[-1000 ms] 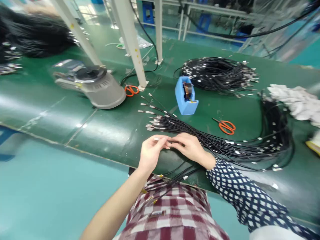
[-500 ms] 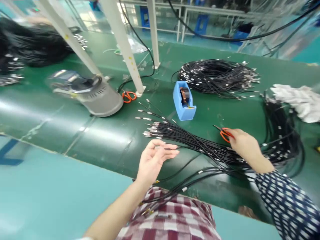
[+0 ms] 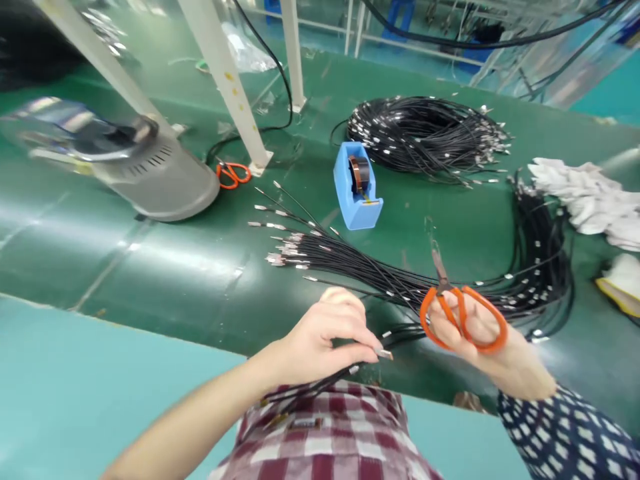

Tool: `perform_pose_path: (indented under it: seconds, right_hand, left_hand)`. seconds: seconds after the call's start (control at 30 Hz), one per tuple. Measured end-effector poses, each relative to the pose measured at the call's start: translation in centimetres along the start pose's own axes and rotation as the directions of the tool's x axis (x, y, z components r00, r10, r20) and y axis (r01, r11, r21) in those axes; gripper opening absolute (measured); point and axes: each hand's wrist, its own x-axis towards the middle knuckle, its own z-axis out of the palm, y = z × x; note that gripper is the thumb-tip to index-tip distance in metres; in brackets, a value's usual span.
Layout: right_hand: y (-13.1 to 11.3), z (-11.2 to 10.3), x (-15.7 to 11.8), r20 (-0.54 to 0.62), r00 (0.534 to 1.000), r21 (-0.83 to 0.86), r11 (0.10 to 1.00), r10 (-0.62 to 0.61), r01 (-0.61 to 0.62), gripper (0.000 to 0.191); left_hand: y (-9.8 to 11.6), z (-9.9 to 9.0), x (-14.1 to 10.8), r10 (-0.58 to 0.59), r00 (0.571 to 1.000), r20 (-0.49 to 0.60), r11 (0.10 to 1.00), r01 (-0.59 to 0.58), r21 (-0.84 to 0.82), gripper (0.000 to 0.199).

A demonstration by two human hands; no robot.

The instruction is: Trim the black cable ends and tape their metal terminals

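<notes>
My left hand (image 3: 333,330) is closed in a pinch on a black cable, whose pale tip (image 3: 384,354) sticks out past the fingertips. To its right, my right hand (image 3: 495,347) holds orange-handled scissors (image 3: 443,285) with fingers at the loops; the blades point away from me and look closed. Behind both hands a bundle of black cables (image 3: 360,267) lies across the bench, its light-tipped ends fanned out to the left. A few more black cables (image 3: 320,387) run under my left hand and over the bench's front edge onto the checked apron.
A blue tape dispenser (image 3: 357,200) stands behind the bundle. Coiled black cables (image 3: 425,137) lie farther back. At left are a grey machine (image 3: 160,173), another pair of orange scissors (image 3: 233,175) and white posts (image 3: 225,80). White gloves (image 3: 585,193) lie at right.
My left hand has come nearer and turned palm down, now pinching a cable tip. My right hand has swung the scissors nearer and turned them blades away. The view has shifted.
</notes>
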Motion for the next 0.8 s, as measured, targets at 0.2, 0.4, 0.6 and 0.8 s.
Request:
perform_pose_path:
  seconds: [0.2,0.4,0.6,0.8]
  right_hand:
    - [-1.3,-0.2,-5.0,0.264,0.942,0.298,0.912,0.207,-0.284,0.063]
    - [-3.8,-1.1,-5.8,0.109,0.981,-0.454,0.886,0.162,-0.096,0.018]
    - [-4.2,-1.1,-4.3,0.157,0.986,-0.656,0.741,-0.053,0.144,0.026]
    - [-4.2,-1.4,-4.0,0.175,0.980,-0.670,0.717,-0.097,0.191,0.025]
  left_hand:
    - [0.1,2.0,0.1,-0.019,0.998,0.067,0.999,0.016,0.037,0.019]
    - [0.0,3.1,-0.5,0.093,0.996,-0.012,0.966,-0.087,0.242,0.012]
    - [0.5,2.8,-0.8,0.105,0.994,0.006,0.940,-0.101,0.326,0.018]
    - [1.3,2.2,-0.5,0.058,0.979,0.197,0.956,-0.111,0.270,0.029]
